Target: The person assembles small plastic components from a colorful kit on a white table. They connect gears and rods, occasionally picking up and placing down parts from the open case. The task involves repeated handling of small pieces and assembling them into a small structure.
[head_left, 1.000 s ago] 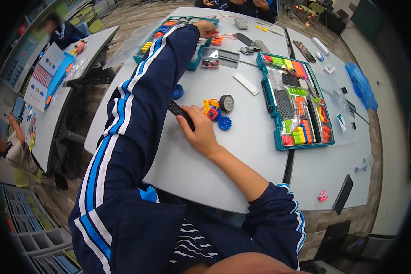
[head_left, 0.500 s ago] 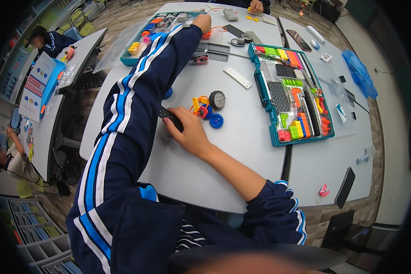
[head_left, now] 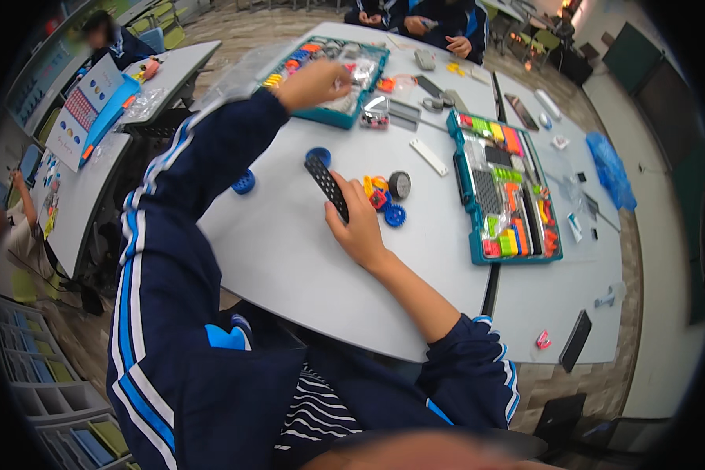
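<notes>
My right hand [head_left: 358, 222] holds a long black perforated building plate [head_left: 326, 188] over the table, thumb on one side and fingers on the other. My left hand [head_left: 312, 84] is above the near side of a teal parts box [head_left: 333, 118]. Its fingers are curled in; what they hold, if anything, cannot be made out. Just right of my right hand lies a small assembly of yellow, red and blue pieces [head_left: 378, 193], with a black-and-grey wheel [head_left: 399, 185] and a blue gear [head_left: 395, 215]. Two blue wheels [head_left: 244, 182] rest left of the plate, one partly behind it.
A second teal box [head_left: 478, 249] of colourful pieces stands at the right. Between the boxes are a white beam [head_left: 428, 157] and a grey tray [head_left: 403, 115]. A blue plastic bag [head_left: 611, 171] lies at the far right. Other people's hands [head_left: 458, 47] are across the table.
My left hand has drawn back from the far end of the box to its nearer part. My right hand has raised and turned the black plate. The view has shifted, uncovering the blue wheels.
</notes>
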### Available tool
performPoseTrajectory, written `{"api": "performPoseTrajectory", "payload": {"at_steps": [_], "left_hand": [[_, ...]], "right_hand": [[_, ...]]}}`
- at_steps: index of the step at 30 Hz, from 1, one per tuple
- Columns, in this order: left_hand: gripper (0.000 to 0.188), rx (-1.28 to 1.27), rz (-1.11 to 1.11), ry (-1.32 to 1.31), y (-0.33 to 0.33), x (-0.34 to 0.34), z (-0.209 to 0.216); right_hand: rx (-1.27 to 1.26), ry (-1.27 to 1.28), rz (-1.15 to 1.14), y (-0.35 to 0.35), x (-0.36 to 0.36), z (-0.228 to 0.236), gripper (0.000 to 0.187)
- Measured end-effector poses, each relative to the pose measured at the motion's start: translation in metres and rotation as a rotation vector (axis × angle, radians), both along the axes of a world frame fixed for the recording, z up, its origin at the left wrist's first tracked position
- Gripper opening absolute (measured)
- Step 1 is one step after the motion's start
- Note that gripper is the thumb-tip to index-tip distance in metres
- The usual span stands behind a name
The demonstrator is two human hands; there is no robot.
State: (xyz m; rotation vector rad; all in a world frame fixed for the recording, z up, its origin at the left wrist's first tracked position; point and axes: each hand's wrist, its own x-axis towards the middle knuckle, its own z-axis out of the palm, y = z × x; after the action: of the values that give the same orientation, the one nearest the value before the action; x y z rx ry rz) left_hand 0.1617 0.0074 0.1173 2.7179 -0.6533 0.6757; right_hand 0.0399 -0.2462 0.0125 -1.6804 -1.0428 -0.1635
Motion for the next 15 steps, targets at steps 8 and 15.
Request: {"api": "performPoseTrajectory", "payload": {"at_steps": [8, 15], "left_hand": [[0.057, -0.006, 0.474, 0.218, 0.038, -0.232, -0.069], [0.056, -0.134, 0.48, 0.019, 0.016, -0.252, -0.116]], "right_hand": [[-0.055, 0.014, 0.042, 0.005, -0.005, 0.002, 0.055], [-0.14, 0.047, -0.1, -0.001, -0.018, 0.007, 0.052]]}}
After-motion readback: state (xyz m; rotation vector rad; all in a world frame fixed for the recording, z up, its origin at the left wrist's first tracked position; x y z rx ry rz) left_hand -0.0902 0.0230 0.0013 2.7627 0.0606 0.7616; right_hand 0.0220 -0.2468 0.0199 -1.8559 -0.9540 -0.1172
